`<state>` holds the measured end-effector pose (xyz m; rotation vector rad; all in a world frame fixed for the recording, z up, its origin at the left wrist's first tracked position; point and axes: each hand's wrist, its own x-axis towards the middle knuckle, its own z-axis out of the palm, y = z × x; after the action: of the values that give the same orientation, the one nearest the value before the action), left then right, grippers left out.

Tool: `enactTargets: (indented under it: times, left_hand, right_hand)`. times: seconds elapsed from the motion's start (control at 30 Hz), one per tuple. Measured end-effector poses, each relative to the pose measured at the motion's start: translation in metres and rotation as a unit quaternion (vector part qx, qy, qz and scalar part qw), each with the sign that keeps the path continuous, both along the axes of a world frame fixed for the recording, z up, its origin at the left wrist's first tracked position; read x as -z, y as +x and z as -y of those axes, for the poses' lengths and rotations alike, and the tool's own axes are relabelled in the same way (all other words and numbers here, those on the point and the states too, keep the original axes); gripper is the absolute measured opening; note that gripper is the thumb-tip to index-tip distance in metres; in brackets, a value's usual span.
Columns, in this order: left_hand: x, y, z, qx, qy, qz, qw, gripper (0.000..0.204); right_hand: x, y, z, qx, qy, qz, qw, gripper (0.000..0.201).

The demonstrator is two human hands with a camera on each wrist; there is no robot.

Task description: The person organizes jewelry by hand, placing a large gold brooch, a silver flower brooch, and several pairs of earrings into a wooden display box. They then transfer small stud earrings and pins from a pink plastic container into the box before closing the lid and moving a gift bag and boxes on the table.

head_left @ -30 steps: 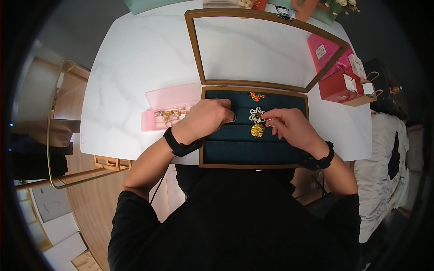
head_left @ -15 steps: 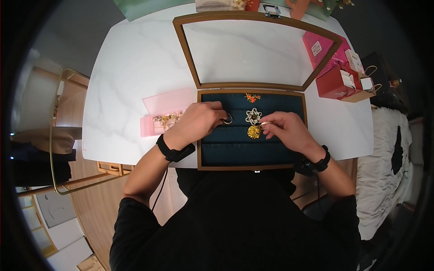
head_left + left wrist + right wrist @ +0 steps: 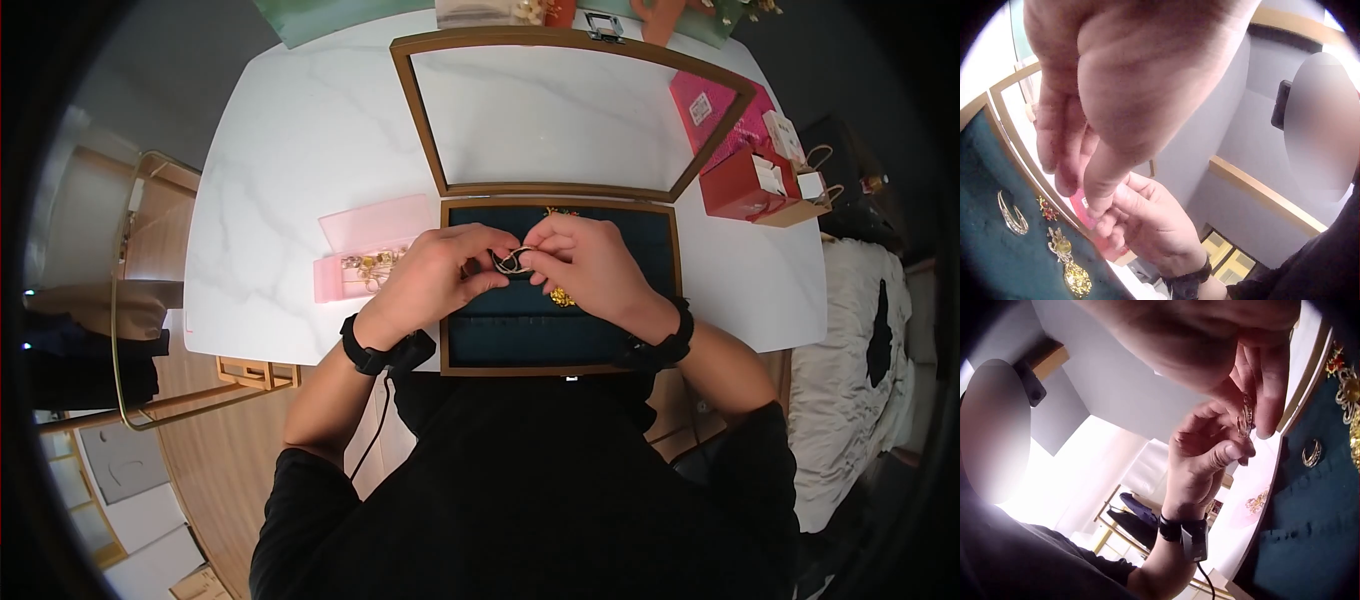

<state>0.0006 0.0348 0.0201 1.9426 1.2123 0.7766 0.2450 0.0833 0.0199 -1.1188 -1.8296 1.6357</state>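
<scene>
My right hand pinches a small, glittering hoop earring over the dark green lining of a wooden jewelry case. Around the same earring, my left hand has its thumb and forefinger spread, the fingertips close to those of the right hand. A matching hoop earring lies on the lining just below both hands. Beside it, in a column, sit a red-orange brooch, a silver flower brooch and a round gold brooch. In the head view my right hand hides the silver one.
Left of the case stands a pink box holding several pieces of gold jewelry, its cover raised. The case's glazed lid is tilted back. At the right are a red box and a pink package.
The left hand has let go of the first hoop earring, leaving it on the lining. My right hand has moved left from the brooches, carrying the second one to the left hand.
</scene>
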Motion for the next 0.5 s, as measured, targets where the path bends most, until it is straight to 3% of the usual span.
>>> enactTargets:
  times: [0.17, 0.23, 0.37, 0.43, 0.47, 0.5]
  left_hand:
    - [0.013, -0.01, 0.004, -0.031, -0.017, 0.076, 0.996, 0.029]
    - [0.019, -0.015, 0.005, -0.052, -0.121, 0.189, 0.973, 0.021]
    - [0.027, -0.027, 0.0, -0.082, -0.223, 0.277, 0.931, 0.014]
    - [0.027, -0.036, -0.007, -0.088, -0.215, 0.25, 0.94, 0.011]
    - [0.025, -0.038, -0.011, -0.091, -0.214, 0.252, 0.939, 0.011]
    - [0.022, -0.041, -0.015, -0.078, -0.215, 0.236, 0.945, 0.011]
  right_hand:
    - [0.008, -0.014, -0.001, 0.004, -0.045, -0.04, 0.998, 0.019]
    - [0.009, -0.016, 0.001, -0.002, -0.071, -0.047, 0.996, 0.018]
    - [0.007, -0.02, 0.004, -0.007, -0.07, -0.05, 0.996, 0.021]
    - [0.013, -0.022, 0.002, -0.014, 0.14, -0.041, 0.989, 0.024]
    - [0.014, -0.022, -0.001, -0.018, 0.14, -0.04, 0.989, 0.024]
    - [0.014, -0.02, -0.006, -0.056, 0.266, -0.018, 0.962, 0.024]
